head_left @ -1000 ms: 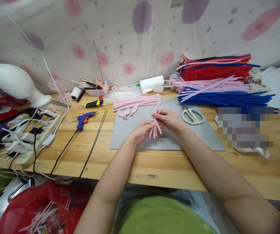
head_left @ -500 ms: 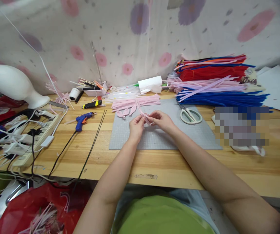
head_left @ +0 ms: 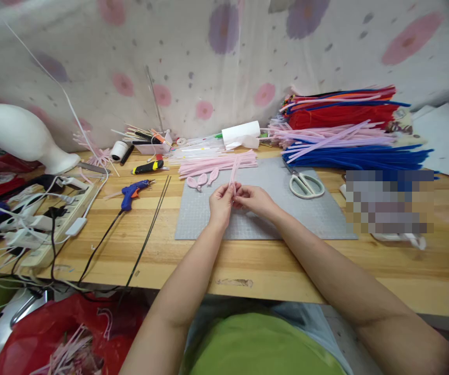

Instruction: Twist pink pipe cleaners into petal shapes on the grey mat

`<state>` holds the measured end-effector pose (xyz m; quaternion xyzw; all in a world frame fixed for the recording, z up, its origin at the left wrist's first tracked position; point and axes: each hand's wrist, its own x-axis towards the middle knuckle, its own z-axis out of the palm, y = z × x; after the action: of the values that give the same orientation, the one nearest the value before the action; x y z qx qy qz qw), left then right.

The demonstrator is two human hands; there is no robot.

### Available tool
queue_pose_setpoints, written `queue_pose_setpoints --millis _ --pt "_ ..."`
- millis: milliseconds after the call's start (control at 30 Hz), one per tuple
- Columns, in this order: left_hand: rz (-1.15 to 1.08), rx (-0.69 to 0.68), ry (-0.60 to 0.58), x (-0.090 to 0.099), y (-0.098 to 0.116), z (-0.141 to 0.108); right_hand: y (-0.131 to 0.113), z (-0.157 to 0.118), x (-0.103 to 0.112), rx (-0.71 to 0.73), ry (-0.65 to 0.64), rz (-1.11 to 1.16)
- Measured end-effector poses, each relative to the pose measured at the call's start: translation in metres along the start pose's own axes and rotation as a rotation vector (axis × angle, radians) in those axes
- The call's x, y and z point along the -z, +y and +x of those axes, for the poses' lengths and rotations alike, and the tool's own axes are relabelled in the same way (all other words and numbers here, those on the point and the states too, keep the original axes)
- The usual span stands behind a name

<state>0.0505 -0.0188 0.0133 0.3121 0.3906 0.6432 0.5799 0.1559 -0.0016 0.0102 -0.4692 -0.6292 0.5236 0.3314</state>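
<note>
Between my two hands is a pink pipe cleaner (head_left: 234,173), its doubled length pointing away from me over the grey cutting mat (head_left: 287,224). My left hand (head_left: 221,202) pinches it near its lower end. The fingers of my right hand (head_left: 253,199) are closed on the same piece, just to the right; the part inside the fingers is hidden. Looped pink pipe cleaner shapes (head_left: 198,181) lie on the mat's upper left, beside a bundle of straight pink pipe cleaners (head_left: 212,164). Scissors (head_left: 306,185) with pale handles rest at the mat's upper right.
Blue pipe cleaners (head_left: 357,158) and red ones (head_left: 341,119) are stacked at the back right. To the left lie a blue glue gun (head_left: 131,194), thin dark rods (head_left: 150,229), a yellow-black cutter (head_left: 147,167) and a cable-filled power strip (head_left: 45,250). A white foam head (head_left: 13,133) stands behind.
The pink strands, apart and slanting before, now stand together and point straight away from me. My right hand has shifted slightly left and down, closer to my left.
</note>
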Motion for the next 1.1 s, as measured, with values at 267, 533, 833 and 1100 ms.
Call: queue_pose_setpoints --millis 267,533,833,1100 --pt "0.198 0.017 -0.063 0.001 -0.002 -0.002 -0.016 0.001 0.028 0.078 0.157 0.107" --pt "0.203 0.096 -0.220 -0.001 0.001 -0.006 -0.013 0.002 0.025 0.112 0.076 0.246" --pt "-0.003 0.329 -0.318 -0.003 0.006 -0.006 -0.016 0.001 0.024 0.225 0.214 0.245" --pt "-0.056 0.300 -0.426 -0.003 0.012 -0.002 -0.010 0.002 0.024 0.185 0.174 0.375"
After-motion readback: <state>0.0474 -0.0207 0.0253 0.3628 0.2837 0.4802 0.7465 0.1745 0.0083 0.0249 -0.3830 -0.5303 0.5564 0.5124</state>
